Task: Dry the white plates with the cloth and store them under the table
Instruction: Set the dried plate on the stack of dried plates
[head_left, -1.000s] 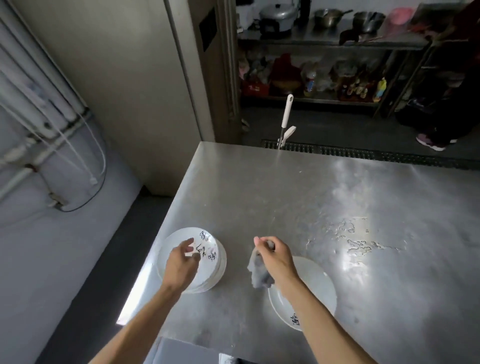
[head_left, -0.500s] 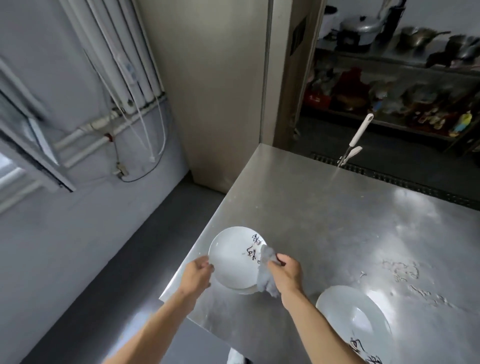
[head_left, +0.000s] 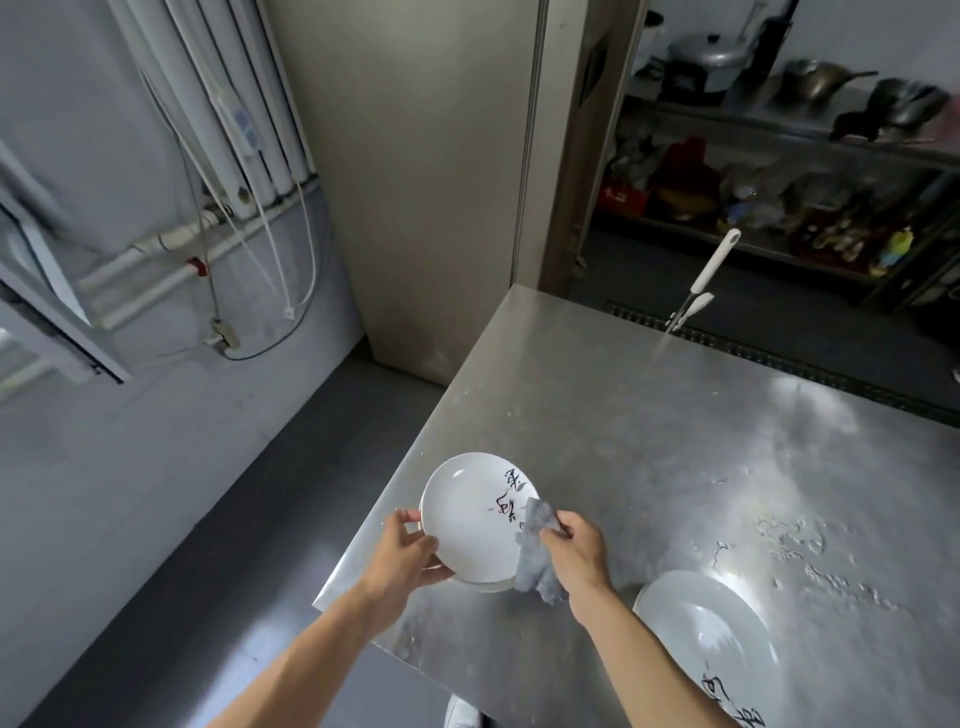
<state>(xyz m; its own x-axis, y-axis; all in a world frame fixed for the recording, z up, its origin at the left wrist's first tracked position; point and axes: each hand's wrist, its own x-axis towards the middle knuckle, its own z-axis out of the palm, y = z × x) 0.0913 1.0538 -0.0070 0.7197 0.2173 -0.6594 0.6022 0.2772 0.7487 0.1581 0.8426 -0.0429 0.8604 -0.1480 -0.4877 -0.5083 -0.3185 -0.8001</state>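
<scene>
A white plate (head_left: 467, 512) with black brush writing is tilted up over the table's near left corner, and at least one more plate shows just beneath it. My left hand (head_left: 405, 558) grips its left rim, thumb on the face. My right hand (head_left: 574, 551) holds a grey cloth (head_left: 537, 564) bunched against the plate's right edge. A second white plate (head_left: 709, 639) with the same writing lies flat on the steel table (head_left: 649, 441) to the right of my right arm.
Water drops spot the table's right side (head_left: 789, 540). A white-handled tool (head_left: 698, 283) stands at the table's far edge. Behind it are shelves with pots (head_left: 810, 78) and jars. The floor (head_left: 208, 519) drops away left of the table edge, with pipes and cables on the wall.
My left hand moved from on top of the stack to grip the top plate's rim and tilt it up. My right hand brought the cloth over from the right plate to this one.
</scene>
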